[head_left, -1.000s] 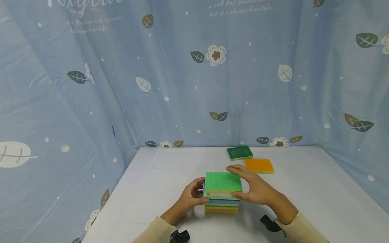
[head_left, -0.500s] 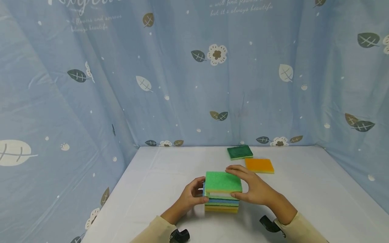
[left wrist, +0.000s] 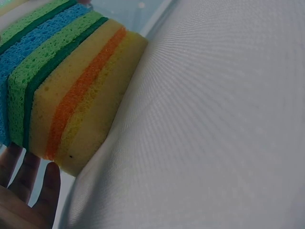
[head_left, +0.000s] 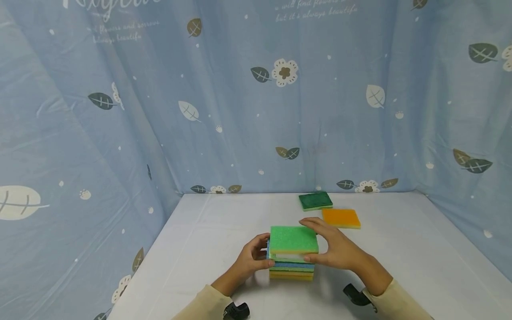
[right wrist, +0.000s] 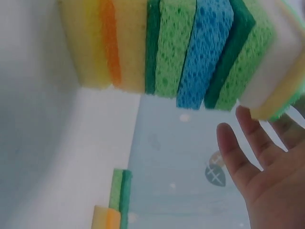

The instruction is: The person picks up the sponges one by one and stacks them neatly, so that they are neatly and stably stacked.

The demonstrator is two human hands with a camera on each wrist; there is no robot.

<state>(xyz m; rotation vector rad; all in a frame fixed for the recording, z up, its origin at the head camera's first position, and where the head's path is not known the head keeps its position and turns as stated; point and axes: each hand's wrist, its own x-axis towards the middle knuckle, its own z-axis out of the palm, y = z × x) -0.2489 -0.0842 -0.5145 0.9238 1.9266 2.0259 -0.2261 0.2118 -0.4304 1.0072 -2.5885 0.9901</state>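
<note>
A stack of several sponges stands on the white table, in layers of yellow, orange, green and blue. On top lies a bright green sponge with a pale yellow underside, above a white layer. My left hand holds the stack's left side, thumb at the front corner and fingers round the back. At the right, my right hand grips the top green sponge, thumb on the front edge and fingers at the far edge. In the right wrist view, some of the right hand's fingers hang apart from the lower layers.
Behind the stack to the right lie an orange sponge and a dark green sponge, close to each other. A blue patterned curtain hangs along the table's back and sides. The white table extends around the stack.
</note>
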